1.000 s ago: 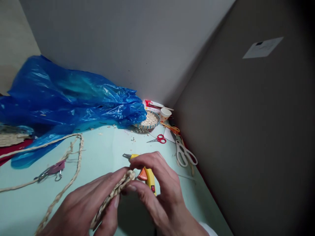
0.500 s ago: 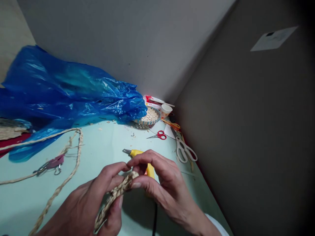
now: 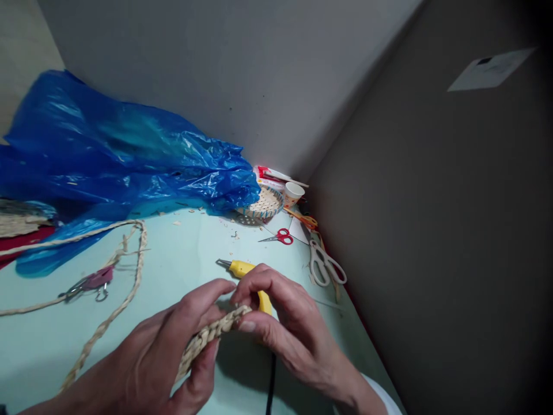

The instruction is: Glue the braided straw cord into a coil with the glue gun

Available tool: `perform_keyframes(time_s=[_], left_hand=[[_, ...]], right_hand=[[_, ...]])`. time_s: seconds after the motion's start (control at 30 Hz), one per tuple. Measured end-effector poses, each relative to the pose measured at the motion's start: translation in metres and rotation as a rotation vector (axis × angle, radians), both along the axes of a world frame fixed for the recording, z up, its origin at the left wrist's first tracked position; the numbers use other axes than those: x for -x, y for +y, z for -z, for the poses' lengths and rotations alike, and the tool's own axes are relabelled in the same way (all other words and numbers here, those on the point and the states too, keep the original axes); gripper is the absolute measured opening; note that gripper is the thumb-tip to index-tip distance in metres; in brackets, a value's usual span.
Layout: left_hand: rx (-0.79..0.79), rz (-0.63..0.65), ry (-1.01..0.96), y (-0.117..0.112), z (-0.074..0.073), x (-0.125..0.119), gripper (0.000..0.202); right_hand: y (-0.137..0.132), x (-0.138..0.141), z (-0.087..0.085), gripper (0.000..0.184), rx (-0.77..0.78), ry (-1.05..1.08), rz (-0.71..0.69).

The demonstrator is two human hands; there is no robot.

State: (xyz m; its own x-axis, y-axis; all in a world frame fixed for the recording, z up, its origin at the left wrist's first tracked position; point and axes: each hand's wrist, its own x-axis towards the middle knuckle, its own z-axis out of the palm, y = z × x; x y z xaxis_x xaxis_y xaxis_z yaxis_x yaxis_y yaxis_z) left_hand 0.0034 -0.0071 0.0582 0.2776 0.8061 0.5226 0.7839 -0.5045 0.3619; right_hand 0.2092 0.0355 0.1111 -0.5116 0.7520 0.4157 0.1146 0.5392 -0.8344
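Observation:
A pale woven straw braid piece (image 3: 213,333) is held between both hands above the table. My left hand (image 3: 168,340) grips its lower length, thumb beneath and fingers on the far side. With thumb and fingers, my right hand (image 3: 289,328) pinches its upper end; the very tip is partly hidden there. Behind the right fingers lies a yellow hot glue gun (image 3: 241,268), its metal nozzle pointing left and a black cord (image 3: 271,383) running toward me. A long twisted straw cord (image 3: 114,314) loops over the table on the left and passes behind my left hand.
A blue plastic bag (image 3: 129,155) fills the back left. A small basket (image 3: 265,203), paper cup (image 3: 294,192), red-handled scissors (image 3: 283,236) and larger white-handled scissors (image 3: 322,266) sit at the right. Metal clips with a pinkish piece (image 3: 98,279) lie left. A wall (image 3: 432,230) borders the right edge.
The braid's upper end has shifted slightly right and down, and the piece lies a little flatter. Both hands keep hold of it. The view has shifted slightly.

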Motion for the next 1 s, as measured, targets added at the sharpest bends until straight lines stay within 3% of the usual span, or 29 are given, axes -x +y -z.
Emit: perform_keyframes(time_s=[0.2, 0.33, 0.47, 0.63, 0.8, 1.0], left_hand=[[0.011, 0.007, 0.003, 0.002, -0.004, 0.000, 0.046], [-0.081, 0.015, -0.034, 0.007, -0.007, 0.002, 0.035], [-0.217, 0.130, -0.068, 0.015, -0.010, 0.008, 0.023], [-0.189, 0.195, -0.144, 0.017, -0.011, 0.010, 0.016], [-0.194, 0.238, -0.170, 0.017, -0.011, 0.010, 0.020], [-0.158, 0.267, -0.223, 0.016, -0.011, 0.004, 0.021]], right_hand=[[0.002, -0.003, 0.008, 0.026, -0.176, -0.122, -0.026], [0.002, 0.000, 0.013, 0.022, -0.204, -0.031, 0.043], [0.002, 0.001, 0.012, 0.018, -0.269, 0.079, 0.124], [0.003, 0.000, 0.006, 0.014, -0.270, 0.064, 0.139], [0.004, -0.003, 0.003, 0.023, -0.292, -0.086, 0.099], [0.006, -0.005, 0.005, 0.027, -0.368, -0.077, 0.046]])
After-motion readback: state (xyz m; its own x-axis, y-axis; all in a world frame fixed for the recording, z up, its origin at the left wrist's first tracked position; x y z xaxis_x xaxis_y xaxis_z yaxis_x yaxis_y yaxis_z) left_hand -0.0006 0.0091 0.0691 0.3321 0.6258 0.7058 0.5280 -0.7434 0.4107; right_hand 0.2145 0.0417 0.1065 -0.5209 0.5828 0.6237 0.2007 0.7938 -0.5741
